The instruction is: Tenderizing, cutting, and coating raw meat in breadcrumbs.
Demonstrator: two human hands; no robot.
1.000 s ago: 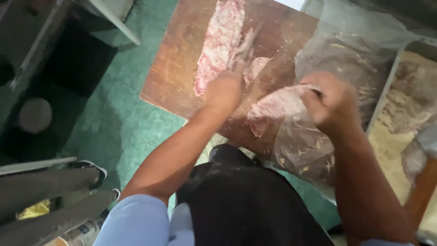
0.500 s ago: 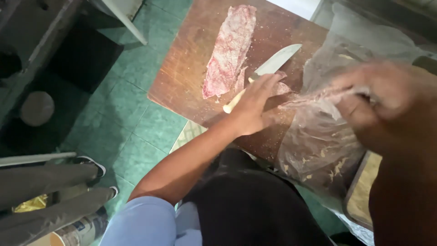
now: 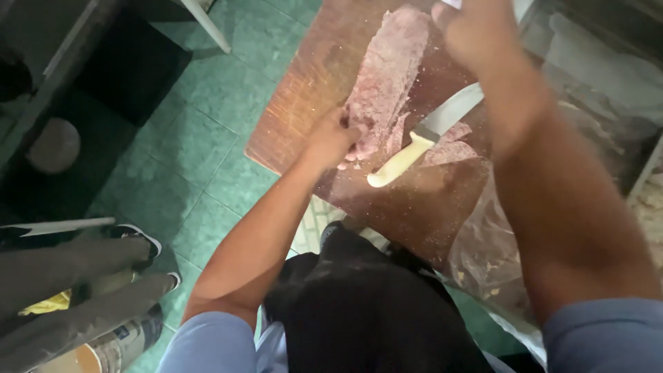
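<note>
**Left hand on the meat, knife lying free**

The left hand (image 3: pixel 331 141) presses closed fingers onto the near end of the long meat strip (image 3: pixel 387 83) on the wooden cutting board (image 3: pixel 304 90), seemingly steadying it. The right hand (image 3: pixel 483 34) is raised over the board's far edge, its grip unclear. The knife (image 3: pixel 421 138) lies unheld beside the meat.

Right hand (image 3: pixel 483 34) blurred, fingers cut off at top edge (grip can't be judged); meat strip (image 3: pixel 387 76) blurry.
</note>
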